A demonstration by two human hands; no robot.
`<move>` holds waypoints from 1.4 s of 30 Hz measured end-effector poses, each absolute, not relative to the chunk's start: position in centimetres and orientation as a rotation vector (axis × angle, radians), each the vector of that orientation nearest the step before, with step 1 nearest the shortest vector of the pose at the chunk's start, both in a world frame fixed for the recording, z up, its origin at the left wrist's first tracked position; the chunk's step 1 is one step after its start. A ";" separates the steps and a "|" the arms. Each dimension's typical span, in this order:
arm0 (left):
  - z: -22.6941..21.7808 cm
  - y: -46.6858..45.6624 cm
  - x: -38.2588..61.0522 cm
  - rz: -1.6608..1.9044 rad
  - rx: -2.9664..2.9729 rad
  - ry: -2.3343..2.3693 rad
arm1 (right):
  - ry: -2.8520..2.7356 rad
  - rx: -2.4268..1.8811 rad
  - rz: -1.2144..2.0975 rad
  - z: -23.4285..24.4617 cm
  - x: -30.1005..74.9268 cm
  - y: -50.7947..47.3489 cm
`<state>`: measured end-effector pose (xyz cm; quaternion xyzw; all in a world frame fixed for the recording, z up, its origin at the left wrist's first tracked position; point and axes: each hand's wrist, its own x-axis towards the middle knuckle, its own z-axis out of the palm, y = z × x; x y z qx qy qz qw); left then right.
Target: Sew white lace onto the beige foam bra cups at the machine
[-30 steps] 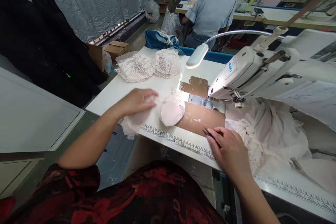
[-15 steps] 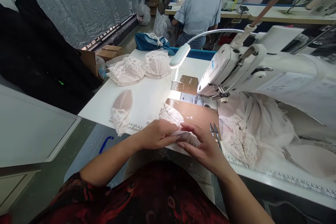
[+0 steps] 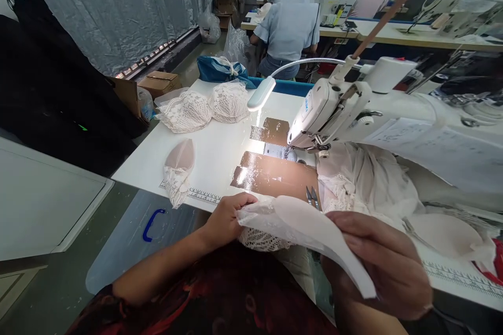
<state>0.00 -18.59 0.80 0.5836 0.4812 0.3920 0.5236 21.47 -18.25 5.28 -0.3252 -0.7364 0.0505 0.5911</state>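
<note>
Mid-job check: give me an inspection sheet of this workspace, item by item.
Surface: white table, ruler marks along the near edge.
Job's things: lace-trimmed foam cup held up; similar cup lying at left, paired lace cups beyond it.
Clutter: thread snips at a corner of the brown sheet; pale fabric pile to the right.
Hands: left hand pinches one cup end; right hand grips the other.
Cables: nothing seen on the tabletop.
Surroundings: lit lamp, sewing machine; plastic bin below left; seated co-worker ahead.
</note>
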 end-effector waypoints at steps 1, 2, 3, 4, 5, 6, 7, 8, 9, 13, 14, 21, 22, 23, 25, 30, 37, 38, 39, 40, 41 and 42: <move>1.0 -18.7 -0.5 0.909 1.402 1.150 | -1.681 -0.762 0.052 5.2 21.8 -18.1; 1.4 -18.9 -1.0 0.854 1.370 1.094 | -1.674 -0.781 0.022 5.0 21.9 -17.9; 1.8 -19.0 -1.5 0.782 1.327 0.984 | -1.701 -0.830 0.057 4.8 21.9 -17.5; 2.3 -19.2 -1.9 0.690 1.290 0.829 | -1.758 -0.916 0.181 4.6 21.7 -17.2; 2.9 -19.4 -2.2 0.608 1.261 0.657 | -1.840 -0.999 0.398 4.3 21.3 -16.9; 3.4 -19.5 -2.4 0.555 1.247 0.512 | -1.923 -1.055 0.695 4.1 20.9 -16.8; 3.8 -19.6 -2.5 0.541 1.251 0.435 | -1.979 -1.063 1.030 3.9 20.5 -16.7; 4.1 -19.5 -2.6 0.562 1.283 0.438 | -1.996 -1.015 1.348 3.6 20.0 -16.7; 4.3 -19.2 -2.5 0.614 1.340 0.517 | -1.972 -0.931 1.605 3.4 19.6 -16.8; 3.5 -17.4 -2.1 0.752 1.555 0.862 | -1.709 -0.754 2.032 2.8 18.5 -17.2; 3.2 -16.9 -2.0 0.715 1.523 0.838 | -1.642 -0.774 2.053 2.7 18.5 -17.1; 1.8 -15.9 -2.7 0.511 1.013 0.680 | -1.224 -1.089 1.758 1.6 19.3 -16.3; 1.7 -15.8 -2.7 0.519 1.016 0.667 | -1.212 -1.093 1.717 1.4 19.3 -16.3; 1.7 -15.7 -2.7 0.532 1.030 0.661 | -1.228 -1.094 1.675 1.2 19.3 -16.2; 1.9 -15.4 -2.3 0.565 1.063 0.673 | -1.314 -1.100 1.608 1.0 19.2 -15.8; 2.3 -14.7 -1.3 0.613 1.138 0.757 | -1.542 -1.137 1.546 1.2 19.7 -14.2; 2.6 -13.9 -0.9 0.676 1.237 0.848 | -1.697 -1.035 1.628 1.8 20.4 -13.2; 2.5 -13.8 -0.8 0.696 1.208 0.860 | -1.727 -1.068 1.605 1.8 20.3 -13.1; 2.5 -13.7 -0.8 0.710 1.161 0.868 | -1.745 -1.078 1.604 1.9 20.3 -13.1; 2.4 -13.7 -0.8 0.720 1.100 0.872 | -1.760 -1.059 1.632 1.9 20.2 -13.0; 2.4 -13.7 -0.9 0.727 1.037 0.875 | -1.767 -1.023 1.678 1.9 20.2 -12.9; 2.4 -13.7 -0.9 0.732 0.987 0.878 | -1.761 -0.984 1.724 1.9 20.2 -12.9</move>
